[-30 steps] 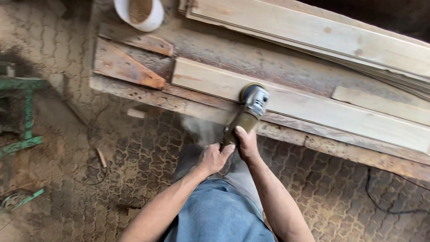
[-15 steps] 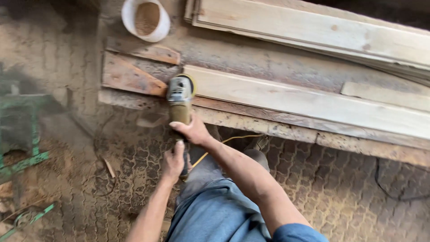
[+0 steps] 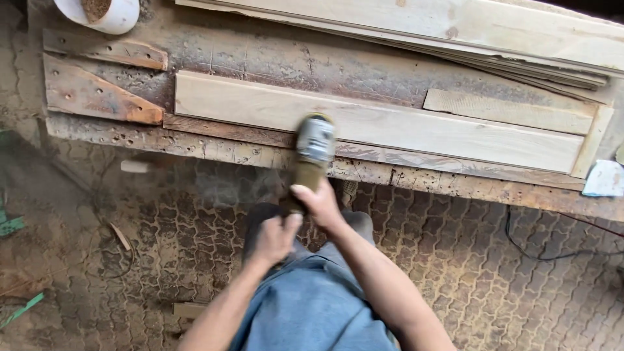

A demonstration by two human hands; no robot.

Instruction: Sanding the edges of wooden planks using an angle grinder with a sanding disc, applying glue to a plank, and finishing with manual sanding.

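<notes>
**Grinder on the pale board, both hands on the tool**

Watching the head cam feed here. The angle grinder (image 3: 314, 148) sits with its head on the near edge of the long pale board (image 3: 416, 127), roughly a third of the way along from the board's left end. It's blurry, so I can't make out the disc itself. My right hand (image 3: 318, 203) is wrapped around the grinder's body just behind the head, thumb on top. My left hand (image 3: 276, 239) is closed in a fist a bit further back, near the tail of the tool, but I can't tell for sure if it's gripping the handle end or the cord, since the knuckles hide it.

The board lies flat on a beat-up workbench (image 3: 273, 62) full of holes and scratches. A shorter pale strip (image 3: 507, 112) lies just behind the board's right half. A stack of planks (image 3: 455, 26) runs along the far side. On the left, two reddish wedge offcuts (image 3: 97, 94), and a white bucket (image 3: 110, 13) at the corner. A little haze of dust hangs below the bench edge, over the patterned paver floor (image 3: 487, 273).
</notes>
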